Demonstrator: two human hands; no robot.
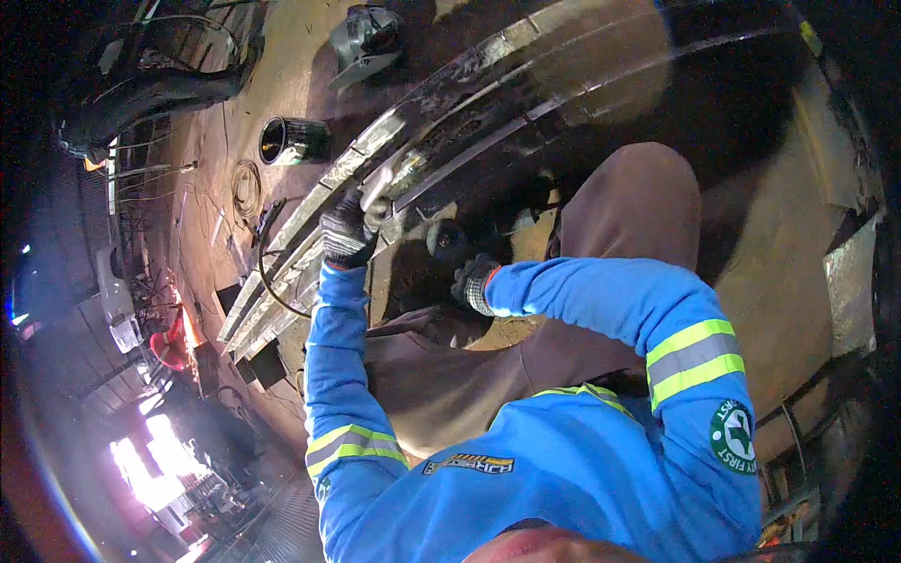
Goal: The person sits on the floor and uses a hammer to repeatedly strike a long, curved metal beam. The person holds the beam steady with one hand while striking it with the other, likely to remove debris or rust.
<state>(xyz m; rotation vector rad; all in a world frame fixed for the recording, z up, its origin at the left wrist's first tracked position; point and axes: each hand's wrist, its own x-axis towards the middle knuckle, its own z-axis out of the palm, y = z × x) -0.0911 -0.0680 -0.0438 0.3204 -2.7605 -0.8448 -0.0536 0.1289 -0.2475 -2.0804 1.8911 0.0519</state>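
Work is going on in what is looking like a metal workshop. Long, curved steel bars (385, 127) are stretching across the brown floor (314, 70), and farther off at the left a stream of orange sparks (190, 330) is flying. A coil (247, 190) of cable or hose is lying on the floor, near a dark, open-ended cylinder (298, 141). The wearer's blue sleeves (601, 291) are carrying yellow-and-silver reflective bands (694, 355), and the left hand (347, 233) and right hand (477, 284) are wearing knitted gloves. Another person in dark clothes (155, 101) is showing at the upper left. Beyond, bright light is pouring through an opening (150, 469) into the otherwise dim interior.
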